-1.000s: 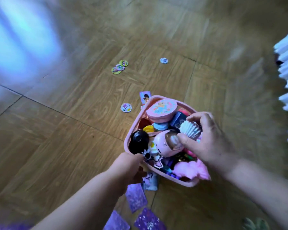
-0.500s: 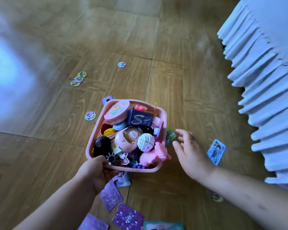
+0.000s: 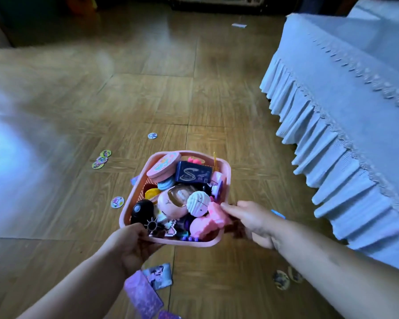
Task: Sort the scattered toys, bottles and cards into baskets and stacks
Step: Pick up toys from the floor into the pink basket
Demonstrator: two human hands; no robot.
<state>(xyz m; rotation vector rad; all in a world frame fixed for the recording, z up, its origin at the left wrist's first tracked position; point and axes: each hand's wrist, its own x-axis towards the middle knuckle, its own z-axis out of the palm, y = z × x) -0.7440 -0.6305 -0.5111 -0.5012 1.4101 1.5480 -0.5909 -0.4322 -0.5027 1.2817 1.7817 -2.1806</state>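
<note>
A pink basket (image 3: 194, 243) of plastic lattice, square with rounded corners, is held over the wooden floor (image 3: 78, 111), a little under the middle of the view. It is gripped at its 7 o'clock corner by the left hand (image 3: 130, 244), with the fingers curled round the rim. At its 4 o'clock corner it is gripped by the right hand (image 3: 251, 218), whose thumb is laid over the rim while the fingers, partly blurred, are curled beneath. The basket is filled above its rim. A round pink tin (image 3: 162, 167) is seen at 11 o'clock, a dark blue box (image 3: 194, 174) at 12 o'clock, a pink doll head (image 3: 173, 203) in the middle, a white ribbed ball (image 3: 198, 203) touching it, and a black round toy (image 3: 142, 211) at 8 o'clock. On the floor, round discs (image 3: 101, 160) lie at 9 o'clock of the basket and a purple card (image 3: 143, 297) at 6 o'clock. A pleated bed cover (image 3: 355, 134) is seen at 2 o'clock.
</note>
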